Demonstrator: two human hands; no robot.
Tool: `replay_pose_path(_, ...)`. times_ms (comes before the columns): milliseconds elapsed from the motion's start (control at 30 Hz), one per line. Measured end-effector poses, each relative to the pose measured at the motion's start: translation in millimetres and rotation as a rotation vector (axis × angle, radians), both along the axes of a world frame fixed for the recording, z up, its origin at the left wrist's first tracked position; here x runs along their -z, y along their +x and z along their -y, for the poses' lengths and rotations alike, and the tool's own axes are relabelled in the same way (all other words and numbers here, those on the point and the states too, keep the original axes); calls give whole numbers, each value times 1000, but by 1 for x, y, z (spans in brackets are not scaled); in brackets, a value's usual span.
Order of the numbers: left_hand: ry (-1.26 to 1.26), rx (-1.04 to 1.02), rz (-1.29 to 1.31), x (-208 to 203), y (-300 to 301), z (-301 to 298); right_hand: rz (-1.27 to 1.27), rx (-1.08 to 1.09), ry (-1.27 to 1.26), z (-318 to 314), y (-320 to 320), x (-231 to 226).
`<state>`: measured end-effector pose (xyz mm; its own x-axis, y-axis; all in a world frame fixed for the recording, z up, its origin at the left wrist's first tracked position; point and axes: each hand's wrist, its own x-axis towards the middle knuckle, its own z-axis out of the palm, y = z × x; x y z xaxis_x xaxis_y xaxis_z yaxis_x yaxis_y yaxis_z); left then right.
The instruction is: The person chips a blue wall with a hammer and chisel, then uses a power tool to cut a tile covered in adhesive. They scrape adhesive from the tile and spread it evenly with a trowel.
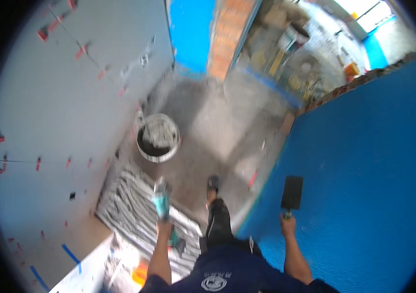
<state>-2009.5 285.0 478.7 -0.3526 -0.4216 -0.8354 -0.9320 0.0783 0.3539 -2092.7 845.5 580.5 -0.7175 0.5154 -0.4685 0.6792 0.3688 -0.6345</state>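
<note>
While the left hand [164, 227] is wrapped round a teal tool [161, 202] whose head points to twelve o'clock, the right hand [288, 225] grips a trowel [293, 193] by its handle, the blade's long axis running up towards twelve and tipped slightly to one. Beneath the tool, spreading from the left hand towards ten, lies ridged grey paste [129, 202]. Beyond it, a bucket [158, 159] of grey mix [161, 132] stands on the floor [191, 156], at twelve from the left hand and ten from the right, so the left is nearer and the trowel well apart. The blue wall [364, 171] reaches out to three from the trowel; whether the blade touches it, I cannot tell. Farther off, a brick strip [227, 34] stands at one from the bucket.
</note>
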Motion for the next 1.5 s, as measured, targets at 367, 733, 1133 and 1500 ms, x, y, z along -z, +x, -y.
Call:
replay_pose_path(367,-73,154,208,-89,-113,4,264,-256,46,45,-192,-18)
replay_pose_path(733,-205,-280,583,-171,24,-29,323,-1528,40,429,-391,39)
replay_pose_path(1133,-101,-1533,428,-141,-45,-170,467,-2161,244,787,-356,208)
replay_pose_path(1500,48,-1717,403,-94,-112,-211,632,-2120,335,821,-343,252)
